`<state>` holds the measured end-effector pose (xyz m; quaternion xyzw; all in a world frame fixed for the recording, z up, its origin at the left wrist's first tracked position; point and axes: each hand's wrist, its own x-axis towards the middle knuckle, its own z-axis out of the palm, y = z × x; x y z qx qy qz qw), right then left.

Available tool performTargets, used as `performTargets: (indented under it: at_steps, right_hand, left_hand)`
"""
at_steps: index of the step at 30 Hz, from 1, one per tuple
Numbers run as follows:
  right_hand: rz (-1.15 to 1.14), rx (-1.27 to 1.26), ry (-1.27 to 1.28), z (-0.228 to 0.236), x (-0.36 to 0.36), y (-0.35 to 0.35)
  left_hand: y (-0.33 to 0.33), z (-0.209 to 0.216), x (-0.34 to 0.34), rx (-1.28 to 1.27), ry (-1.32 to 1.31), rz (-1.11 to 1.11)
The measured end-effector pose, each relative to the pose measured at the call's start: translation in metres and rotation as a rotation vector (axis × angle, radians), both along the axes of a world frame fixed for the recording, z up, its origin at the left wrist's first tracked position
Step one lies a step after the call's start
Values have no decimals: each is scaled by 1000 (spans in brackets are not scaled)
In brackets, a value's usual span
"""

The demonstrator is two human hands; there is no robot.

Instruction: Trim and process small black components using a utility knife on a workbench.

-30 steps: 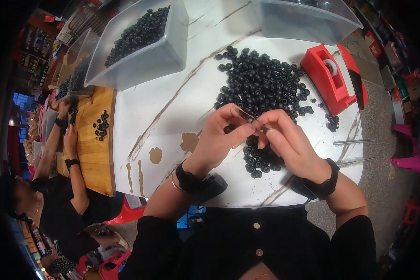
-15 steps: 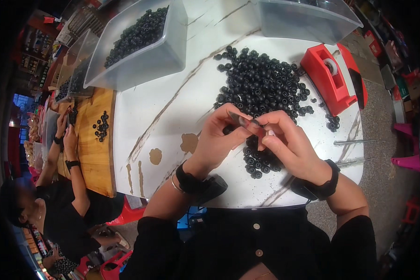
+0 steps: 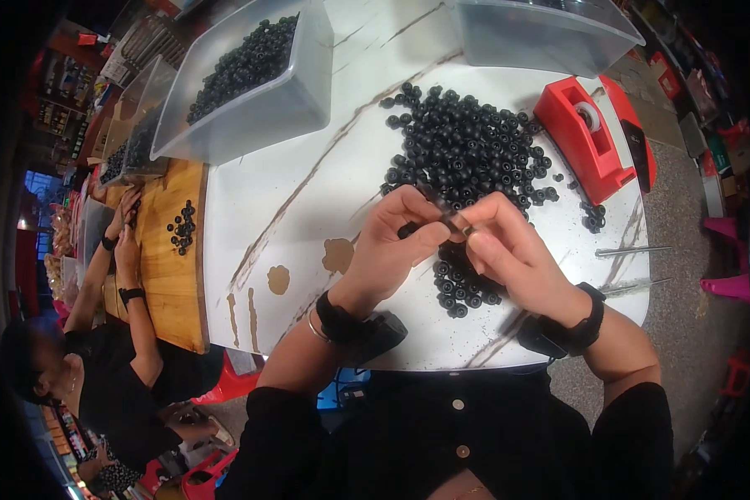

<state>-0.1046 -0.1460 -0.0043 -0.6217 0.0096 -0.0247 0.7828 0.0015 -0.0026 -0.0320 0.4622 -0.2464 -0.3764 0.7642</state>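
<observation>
My left hand [image 3: 396, 242] and my right hand [image 3: 521, 254] meet over the front of a pile of small black round parts [image 3: 467, 150], each with a hole in its middle. A thin, dark, blade-like strip [image 3: 433, 198] slants up from between the fingertips of both hands. The thumb and forefinger of my right hand are pinched at its lower end. My left hand is closed beside it, its thumb against the bent forefinger; what it grips is mostly hidden by the fingers. More black parts [image 3: 461, 292] lie on the white table [image 3: 308, 208] beneath my hands.
A red tape dispenser [image 3: 583, 137] stands right of the pile, with metal tweezers [image 3: 633, 251] nearer me. Clear plastic bins [image 3: 308, 100] stand at the back left and back right [image 3: 550, 37]. At the left, another person's hands [image 3: 127, 242] work over a wooden table [image 3: 171, 283].
My fingertips have drawn closer together, and the strip between them has turned and looks darker. At the left, the other person's far hand has shifted and opened out.
</observation>
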Motion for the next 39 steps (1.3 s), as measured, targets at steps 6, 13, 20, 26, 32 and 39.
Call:
performTargets:
  at_steps: [6, 13, 20, 26, 32, 39]
  right_hand:
    - [90, 201, 127, 3, -1, -9]
    - [-12, -141, -63, 2, -2, 2]
    - [-46, -297, -118, -3, -2, 1]
    - [-46, -288, -125, -4, -2, -1]
    - [2, -74, 15, -2, -1, -3]
    - [13, 6, 52, 10, -2, -5]
  left_hand:
    - [1, 5, 2, -1, 43, -65]
    - [1, -2, 2, -63, 117, -37]
    - [2, 3, 4, -87, 101, -111]
    - [2, -1, 5, -48, 39, -93]
    - [2, 1, 4, -18, 42, -73]
    - [3, 6, 4, 23, 184, -143]
